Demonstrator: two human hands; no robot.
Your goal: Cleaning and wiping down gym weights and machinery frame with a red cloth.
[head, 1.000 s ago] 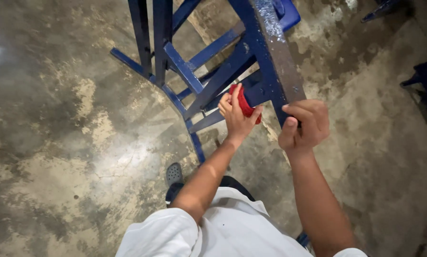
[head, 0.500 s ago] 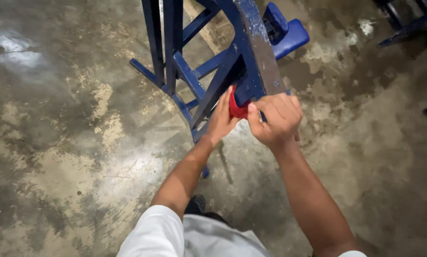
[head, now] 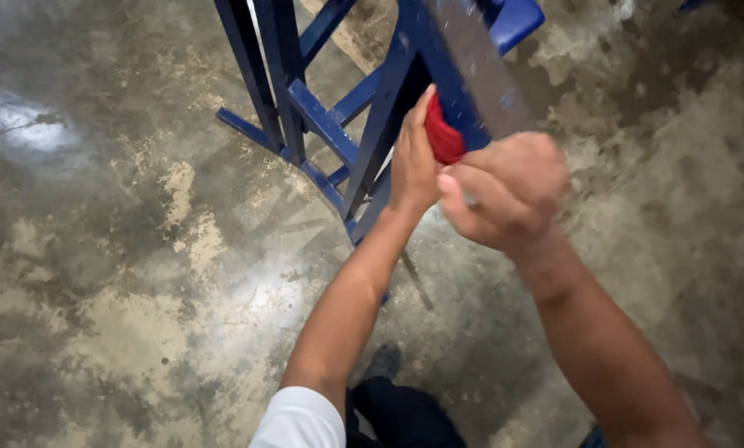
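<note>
A worker stood over a blue-painted metal frame (head: 339, 124) on a stained concrete floor (head: 123, 249), seen from above. The left hand (head: 413, 162) lay flat, fingers together and pointing up and away, pressing a red pad-like object (head: 443, 133) against one of the frame's slanted bars; whether it was a cloth, a sponge or an abrasive block could not be told. The right hand (head: 505, 195) was closed into a fist just beside it, to the right and slightly nearer the camera, at the lower end of a worn grey bar (head: 480, 66) where the paint had gone; motion blur hid what, if anything, the fist held. That bar's long axis ran up and to the left, away from the worker, so the red object sat just left of it, touching the blue face alongside. The left hand was the one on the red object, its forearm reaching straight out from a white sleeve (head: 301, 419), wrist straight; the right forearm came in from lower right, wrist bent. A dark shoe (head: 384, 361) showed below.
</note>
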